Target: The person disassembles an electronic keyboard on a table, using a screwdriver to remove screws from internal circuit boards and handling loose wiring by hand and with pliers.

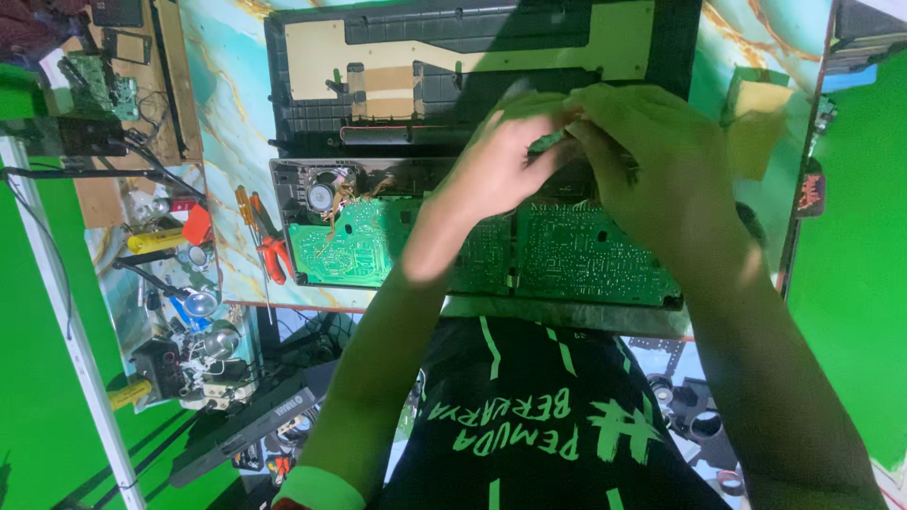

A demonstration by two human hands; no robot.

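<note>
Nearest the camera we see a dark shirt point(529, 425) with pale lettering, and above it two bare forearms rising toward an opened electronic keyboard case point(312, 179) on the marbled desk point(227, 104). Green circuit boards point(586, 255) fill the near half of the case; a small round speaker point(321, 195) sits at the case's left end, with a tangle of thin wires just beside it. Beyond the case lies a black back panel point(453, 28) bearing a tan cardboard-coloured sheet.

Both hands meet over the far edge of the circuit boards. Our left hand point(505, 156) is curled, its fingertips pinched on a small green part point(548, 142) that shows between the two hands. Our right hand point(652, 156) is closed over the same spot, fingers bent down and touching the left hand; what it grips beneath them is hidden, so we cannot tell whether it holds the part too. The part is held just above the boards' far edge, near the middle of the case.

Left of the case, a red-handled pair of pliers point(274, 257) and an orange-handled screwdriver point(244, 203) lie on the desk. Farther left, a cluttered shelf point(179, 312) carries a yellow-handled tool point(156, 241) and assorted metal pieces.
</note>
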